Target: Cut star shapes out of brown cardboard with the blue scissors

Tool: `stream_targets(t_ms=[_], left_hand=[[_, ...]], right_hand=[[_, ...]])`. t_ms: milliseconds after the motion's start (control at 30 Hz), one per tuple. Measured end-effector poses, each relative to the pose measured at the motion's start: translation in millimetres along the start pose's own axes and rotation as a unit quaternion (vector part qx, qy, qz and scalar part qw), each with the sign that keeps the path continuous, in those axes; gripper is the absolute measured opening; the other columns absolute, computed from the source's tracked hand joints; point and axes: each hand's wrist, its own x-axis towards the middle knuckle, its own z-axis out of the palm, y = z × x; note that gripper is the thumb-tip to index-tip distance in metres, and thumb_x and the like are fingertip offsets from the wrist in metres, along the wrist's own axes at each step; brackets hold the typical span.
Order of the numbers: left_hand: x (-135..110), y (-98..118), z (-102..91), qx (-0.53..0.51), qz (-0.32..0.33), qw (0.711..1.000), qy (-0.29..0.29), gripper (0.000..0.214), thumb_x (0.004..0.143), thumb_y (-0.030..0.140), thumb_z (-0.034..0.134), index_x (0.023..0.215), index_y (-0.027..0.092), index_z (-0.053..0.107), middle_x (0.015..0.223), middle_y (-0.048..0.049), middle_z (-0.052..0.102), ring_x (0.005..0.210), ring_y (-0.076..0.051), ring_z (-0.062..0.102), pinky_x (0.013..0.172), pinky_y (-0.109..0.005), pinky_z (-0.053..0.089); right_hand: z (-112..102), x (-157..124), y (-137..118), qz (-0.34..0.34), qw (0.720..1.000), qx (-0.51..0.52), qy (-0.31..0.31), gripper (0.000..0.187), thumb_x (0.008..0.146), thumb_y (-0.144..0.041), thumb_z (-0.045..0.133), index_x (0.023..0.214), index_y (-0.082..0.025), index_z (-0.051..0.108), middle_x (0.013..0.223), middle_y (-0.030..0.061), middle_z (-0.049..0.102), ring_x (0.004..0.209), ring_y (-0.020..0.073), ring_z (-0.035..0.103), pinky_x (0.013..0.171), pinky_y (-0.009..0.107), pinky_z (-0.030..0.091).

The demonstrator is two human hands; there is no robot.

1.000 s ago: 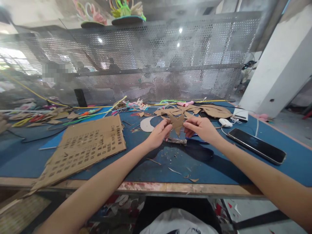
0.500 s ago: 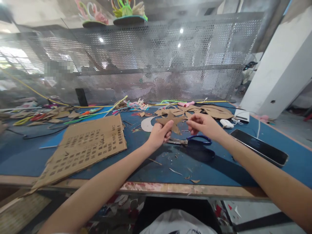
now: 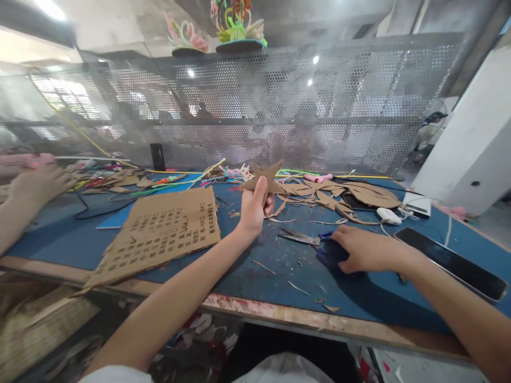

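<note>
My left hand (image 3: pixel 254 209) is raised above the blue table (image 3: pixel 255 268), closed on a brown cardboard star (image 3: pixel 262 178) that it holds up by one point. My right hand (image 3: pixel 361 249) rests low on the table to the right, its fingers lying over the blue handles of a pair of scissors (image 3: pixel 307 239). The scissor blades point left on the table top. I cannot see whether the fingers are through the handles.
A printed cardboard sheet (image 3: pixel 162 233) lies at the left. Cardboard offcuts (image 3: pixel 339 197) and coloured strips litter the back. A black phone (image 3: pixel 453 261) and white charger (image 3: pixel 389 215) lie at the right. Another person's hand (image 3: pixel 35 183) is at far left. A perforated metal screen (image 3: pixel 279 106) stands behind.
My right hand let go of the star and dropped to the scissors on the table. My left hand lifted the star higher. The view shifted left.
</note>
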Motion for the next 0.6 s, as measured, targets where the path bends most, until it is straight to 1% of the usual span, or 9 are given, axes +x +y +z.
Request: stream_targets(t_ms=[67,133,200,267,300,367,433,533,600], left_hand=[[0,-2,-0.2,0.003,0.002,1.0,-0.008,0.051,0.073,0.06,0.063,0.054,0.018,0.042,0.044,0.0072,0.036,0.031,-0.001,0.028,0.034,-0.019,0.016],[0,-2,-0.1,0.005,0.007,1.0,-0.013,0.053,0.072,0.062,0.063,0.053,0.018,0.039,0.042,0.0081,0.031,0.03,-0.001,0.024,0.034,-0.02,0.014],[-1,-1,0.2,0.003,0.018,1.0,-0.007,0.054,0.072,0.063,0.063,0.054,0.019,0.038,0.041,0.0088,0.029,0.031,-0.001,0.022,0.034,-0.021,0.012],[-2,2,0.5,-0.005,0.035,0.999,0.003,0.054,0.072,0.063,0.063,0.054,0.019,0.037,0.042,0.0089,0.028,0.031,-0.001,0.021,0.034,-0.021,0.012],[-3,3,0.7,-0.009,0.044,0.999,0.008,0.054,0.072,0.062,0.063,0.054,0.019,0.036,0.042,0.0088,0.027,0.032,-0.001,0.021,0.034,-0.021,0.012],[-4,6,1.1,-0.018,0.056,0.998,0.014,0.056,0.073,0.061,0.063,0.052,0.019,0.033,0.042,0.0084,0.027,0.031,-0.001,0.021,0.034,-0.022,0.012],[-5,8,2.0,-0.027,0.059,0.998,0.017,0.057,0.073,0.061,0.063,0.051,0.019,0.032,0.042,0.0082,0.027,0.031,-0.001,0.021,0.034,-0.021,0.012],[-8,8,4.1,-0.043,0.05,0.998,0.014,0.055,0.072,0.062,0.064,0.053,0.019,0.036,0.042,0.009,0.027,0.031,-0.001,0.022,0.034,-0.019,0.014],[-10,7,6.2,-0.053,0.038,0.998,0.013,0.053,0.07,0.062,0.066,0.055,0.018,0.039,0.041,0.01,0.028,0.03,0.0,0.021,0.034,-0.018,0.015]], right_hand=[[0,-1,-12,0.04,0.998,-0.008,-0.057,0.03,0.066,-0.026,0.063,0.093,-0.013,0.064,0.096,0.0164,0.069,0.085,0.0295,0.065,0.065,0.032,0.044],[4,2,-18,0.079,0.995,-0.013,-0.061,0.026,0.071,-0.023,0.057,0.094,-0.013,0.061,0.094,0.0181,0.068,0.085,0.0304,0.065,0.063,0.033,0.042],[10,11,-16,0.077,0.997,-0.014,-0.004,0.021,0.073,-0.019,0.054,0.092,-0.013,0.06,0.097,0.0195,0.066,0.091,0.0307,0.064,0.068,0.033,0.043],[15,22,-7,0.056,0.995,0.012,0.086,0.02,0.072,-0.016,0.054,0.091,-0.013,0.057,0.102,0.0189,0.064,0.097,0.0287,0.061,0.075,0.032,0.043],[16,27,-1,0.049,0.989,0.043,0.13,0.017,0.073,-0.018,0.055,0.09,-0.015,0.055,0.1,0.0167,0.063,0.095,0.0269,0.06,0.076,0.031,0.043],[16,34,10,0.048,0.97,0.141,0.192,0.017,0.074,-0.03,0.06,0.083,-0.019,0.051,0.086,0.0088,0.061,0.08,0.0226,0.058,0.068,0.03,0.043],[14,36,14,0.041,0.941,0.254,0.22,0.032,0.07,-0.045,0.066,0.079,-0.021,0.047,0.073,0.0019,0.056,0.067,0.0189,0.053,0.06,0.029,0.042],[13,30,9,-0.034,0.898,0.376,0.225,0.043,0.072,-0.061,0.061,0.084,-0.022,0.048,0.076,0.0006,0.054,0.067,0.0175,0.051,0.062,0.029,0.043],[15,23,0,-0.109,0.886,0.403,0.201,0.047,0.078,-0.068,0.051,0.089,-0.022,0.05,0.083,0.0029,0.055,0.073,0.0184,0.052,0.067,0.031,0.045]])
